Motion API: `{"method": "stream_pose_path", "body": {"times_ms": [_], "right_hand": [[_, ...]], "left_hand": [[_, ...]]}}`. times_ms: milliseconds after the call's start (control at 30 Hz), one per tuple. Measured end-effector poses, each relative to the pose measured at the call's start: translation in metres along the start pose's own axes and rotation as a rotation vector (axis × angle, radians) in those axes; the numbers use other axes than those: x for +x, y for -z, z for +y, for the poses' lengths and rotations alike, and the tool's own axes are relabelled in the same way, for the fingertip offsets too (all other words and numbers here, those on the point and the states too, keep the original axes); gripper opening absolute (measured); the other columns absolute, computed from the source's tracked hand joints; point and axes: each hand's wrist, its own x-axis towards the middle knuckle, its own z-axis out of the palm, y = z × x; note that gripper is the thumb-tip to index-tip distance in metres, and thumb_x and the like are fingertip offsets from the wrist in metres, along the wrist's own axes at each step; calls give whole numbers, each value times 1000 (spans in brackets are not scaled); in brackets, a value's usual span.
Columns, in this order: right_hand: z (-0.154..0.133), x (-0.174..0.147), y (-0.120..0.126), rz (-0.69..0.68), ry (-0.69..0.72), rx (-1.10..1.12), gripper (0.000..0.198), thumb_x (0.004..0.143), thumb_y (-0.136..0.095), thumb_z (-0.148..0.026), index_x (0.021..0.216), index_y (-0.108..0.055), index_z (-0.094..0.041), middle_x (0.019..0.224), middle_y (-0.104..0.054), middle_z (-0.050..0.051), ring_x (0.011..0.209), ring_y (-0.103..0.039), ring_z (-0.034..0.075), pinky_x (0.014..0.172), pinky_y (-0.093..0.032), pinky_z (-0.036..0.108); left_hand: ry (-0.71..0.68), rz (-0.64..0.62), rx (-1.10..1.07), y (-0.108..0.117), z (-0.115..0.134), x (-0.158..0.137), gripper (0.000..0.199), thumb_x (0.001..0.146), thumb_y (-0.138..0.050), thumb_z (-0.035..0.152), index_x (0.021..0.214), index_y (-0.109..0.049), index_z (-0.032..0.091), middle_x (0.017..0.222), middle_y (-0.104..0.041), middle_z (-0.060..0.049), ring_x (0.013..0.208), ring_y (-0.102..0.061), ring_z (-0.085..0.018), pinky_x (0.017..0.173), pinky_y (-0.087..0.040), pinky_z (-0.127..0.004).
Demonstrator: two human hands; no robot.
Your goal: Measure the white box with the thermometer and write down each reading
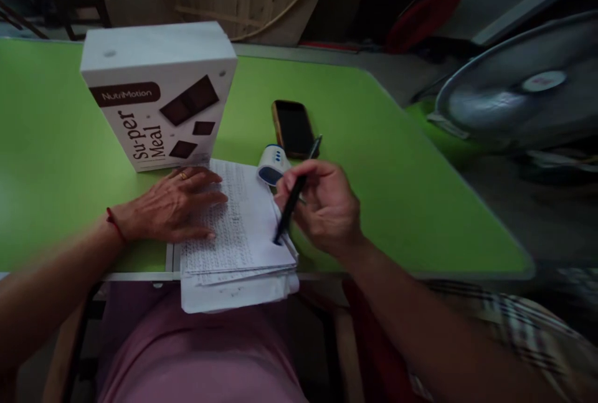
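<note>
A stack of paper sheets [255, 228] covered with dense handwriting lies at the table's front edge, its lower sheets jutting past the edge. My left hand [180, 203] rests flat on the stack's left side, fingers spread, a ring on one finger. Between the fingers of my right hand [327, 207] is a dark pen [293, 203], tilted, its lower end over the right part of the top sheet. Whether that end touches the paper I cannot tell. Just beyond the right hand sits a small white and blue device [271, 165], partly hidden by the fingers.
A white box [161, 98] labelled "Su-per Meal" stands upright behind my left hand on the green table [397, 172]. A phone [294, 128] lies beyond the device. Off the table's right side are a large round metal lid or pan [504, 104] and a red round object [423, 20].
</note>
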Motion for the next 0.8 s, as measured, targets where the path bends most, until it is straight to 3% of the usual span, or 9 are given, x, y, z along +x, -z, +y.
{"method": "stream_pose_path", "body": {"times_ms": [100,267,400,500,633,800], "right_hand": [[6,-10,-5,4,32,147,25,94,-59,-49,100,-51,-27,71,-50,-4,59,-50,12,57,-45,27],[2,-14,-8,5,-111,60,48,94,-46,-66,106,-64,-23,70,-61,2,63,-61,17,67,-54,38],[-1,-11,-11,61,-255,51,23,81,-68,-42,88,-64,-21,66,-63,0,58,-62,15,58,-53,31],[1,-8,-14,134,-323,82,15,71,-68,-26,75,-55,-20,51,-50,-7,41,-48,9,41,-40,23],[-1,-6,-16,64,-343,61,6,75,-58,-26,76,-56,-20,50,-52,-5,42,-49,10,42,-41,23],[-8,-7,-16,96,-260,-236,9,68,-63,-29,69,-58,-21,58,-59,-2,49,-50,11,46,-43,24]], "left_hand": [[14,-21,13,-1,1,0,72,93,-49,71,137,-58,15,139,-48,-23,127,-48,-40,106,-42,-59],[17,-47,52,0,2,1,72,92,-49,72,137,-58,17,142,-46,-23,129,-46,-40,107,-41,-59],[24,-51,43,0,2,1,71,91,-51,71,138,-59,19,143,-46,-22,130,-46,-41,107,-39,-60],[30,-61,42,0,2,1,71,91,-51,72,139,-58,20,144,-45,-22,130,-46,-40,107,-40,-60],[36,-69,50,0,3,1,71,91,-51,72,138,-59,20,144,-45,-22,131,-45,-41,106,-40,-60],[27,-49,49,-1,2,1,69,91,-52,71,137,-59,20,144,-46,-22,130,-46,-40,107,-40,-59]]}}
